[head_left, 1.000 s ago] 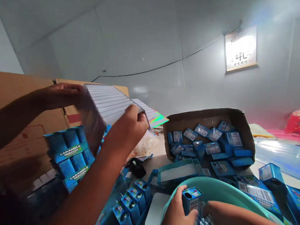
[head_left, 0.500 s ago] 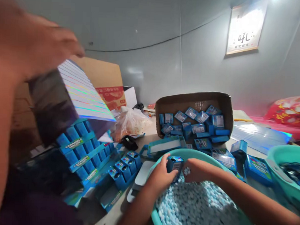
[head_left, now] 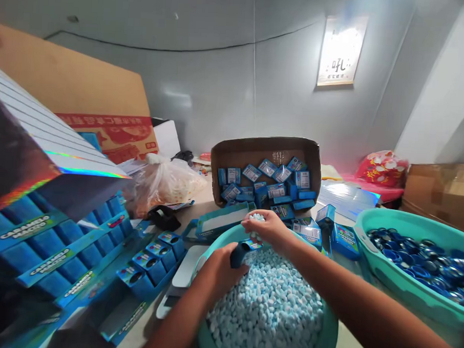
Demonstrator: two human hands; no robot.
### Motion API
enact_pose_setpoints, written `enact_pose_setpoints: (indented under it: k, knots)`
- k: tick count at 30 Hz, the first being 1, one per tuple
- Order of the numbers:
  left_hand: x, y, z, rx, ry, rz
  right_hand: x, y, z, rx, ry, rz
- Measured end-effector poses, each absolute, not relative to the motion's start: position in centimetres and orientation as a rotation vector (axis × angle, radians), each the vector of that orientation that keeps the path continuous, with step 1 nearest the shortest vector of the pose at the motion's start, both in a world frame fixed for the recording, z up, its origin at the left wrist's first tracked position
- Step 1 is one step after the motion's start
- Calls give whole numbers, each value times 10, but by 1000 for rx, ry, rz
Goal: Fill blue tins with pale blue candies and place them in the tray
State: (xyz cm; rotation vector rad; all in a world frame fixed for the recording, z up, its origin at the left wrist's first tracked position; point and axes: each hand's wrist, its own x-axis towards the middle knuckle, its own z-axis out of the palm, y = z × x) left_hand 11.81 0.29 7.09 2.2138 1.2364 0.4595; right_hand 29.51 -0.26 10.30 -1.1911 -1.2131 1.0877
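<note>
Small blue box (head_left: 241,251) now tipped over the teal basin (head_left: 326,342) of pale blue candies (head_left: 268,309), gripped in left hand (head_left: 222,268), fingers clamped round it; earlier it stood upright. Right hand (head_left: 264,226) has lifted above the box, fingers cupped together on a few candies; holographic sheet stack (head_left: 60,146) shifted to far left.

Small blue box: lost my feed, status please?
Left hand holds small blue box over teal basin. Right hand pinches blue-white candies above its opening. Nothing between them.
</note>
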Motion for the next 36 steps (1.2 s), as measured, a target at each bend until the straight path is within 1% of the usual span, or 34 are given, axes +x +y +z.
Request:
enact_pose_setpoints:
  k: [9, 17, 24, 36]
  knots:
    - [120, 2, 72, 2166, 1212, 385, 261, 0, 89, -915, -788, 1071]
    - [119, -5, 63, 2158, 1117, 405, 256, 0, 80, -1002, -746, 1057]
    - [122, -2, 74, 2053, 1198, 416, 254, -1, 79, -988, -792, 1118]
    - [119, 1, 76, 2008, 1127, 474, 254, -3, 82, -1017, -800, 1174]
